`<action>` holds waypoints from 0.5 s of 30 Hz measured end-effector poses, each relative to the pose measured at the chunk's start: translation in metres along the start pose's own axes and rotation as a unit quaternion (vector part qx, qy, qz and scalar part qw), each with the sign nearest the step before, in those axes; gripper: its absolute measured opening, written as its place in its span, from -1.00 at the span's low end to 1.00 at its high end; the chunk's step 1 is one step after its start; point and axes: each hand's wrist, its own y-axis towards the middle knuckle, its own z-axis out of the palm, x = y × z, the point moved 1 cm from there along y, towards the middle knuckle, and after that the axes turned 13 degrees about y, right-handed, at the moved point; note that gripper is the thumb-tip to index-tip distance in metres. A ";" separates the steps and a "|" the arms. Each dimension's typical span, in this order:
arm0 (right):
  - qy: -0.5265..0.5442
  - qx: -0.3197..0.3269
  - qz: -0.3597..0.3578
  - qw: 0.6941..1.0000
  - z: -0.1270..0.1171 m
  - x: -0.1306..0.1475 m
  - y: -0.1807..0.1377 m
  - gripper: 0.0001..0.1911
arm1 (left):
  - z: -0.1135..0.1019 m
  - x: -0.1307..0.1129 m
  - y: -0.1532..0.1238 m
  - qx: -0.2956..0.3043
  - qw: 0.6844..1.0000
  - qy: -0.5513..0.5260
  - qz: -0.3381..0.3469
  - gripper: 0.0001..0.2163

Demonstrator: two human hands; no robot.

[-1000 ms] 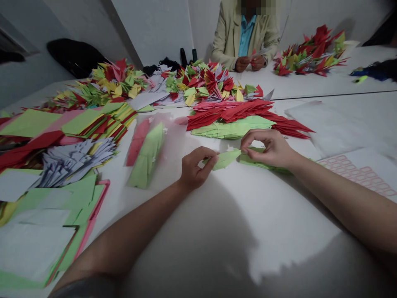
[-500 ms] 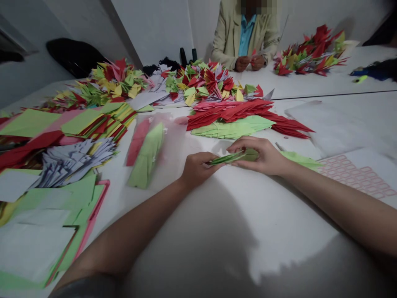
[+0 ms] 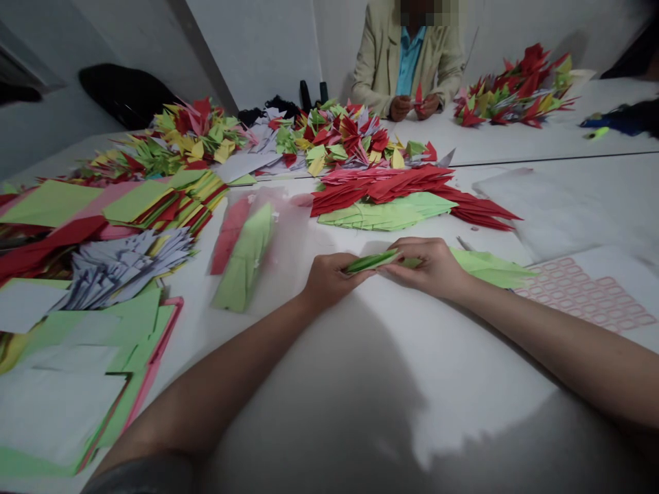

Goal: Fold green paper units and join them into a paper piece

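Observation:
A folded light-green paper piece (image 3: 371, 261) is pinched between both my hands just above the white table (image 3: 391, 384). My left hand (image 3: 329, 280) grips its left end with closed fingers. My right hand (image 3: 431, 266) is closed over its right end, fingers curled on top. More light-green folded paper (image 3: 489, 269) lies on the table just behind my right wrist. A flat stack of green folded pieces (image 3: 386, 213) sits a little farther back, with red folded pieces (image 3: 406, 185) on and behind it.
Sheets and stacks of coloured paper (image 3: 77, 226) cover the left side. A clear bag of green and red paper (image 3: 244, 247) lies left of my hands. Heaps of folded pieces (image 3: 340, 137) fill the back. A person (image 3: 409, 62) opposite holds a red piece. A sticker sheet (image 3: 587, 291) lies at right.
The green piece has gone from a spread, flat shape to a pressed narrow fold. My hands have closed in toward each other and dropped slightly toward the table.

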 end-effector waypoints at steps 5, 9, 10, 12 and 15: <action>0.002 0.017 0.041 0.999 0.002 -0.003 0.000 -0.73 | -0.003 -0.004 -0.001 -0.020 1.000 0.021 0.009 -0.76; 0.032 0.030 0.075 0.996 0.003 -0.005 0.000 -0.75 | -0.005 -0.006 0.000 -0.028 1.000 -0.001 -0.013 -0.77; 0.043 0.031 0.081 0.995 0.004 -0.005 0.000 -0.76 | -0.005 -0.006 0.000 -0.027 0.999 -0.012 -0.025 -0.77; 0.059 0.029 0.093 0.993 0.004 -0.005 0.000 -0.76 | -0.005 -0.006 0.001 -0.022 0.998 -0.032 -0.044 -0.76; 0.058 0.020 0.102 0.993 0.004 -0.005 0.001 -0.76 | -0.005 -0.004 0.002 -0.021 0.997 -0.046 -0.061 -0.75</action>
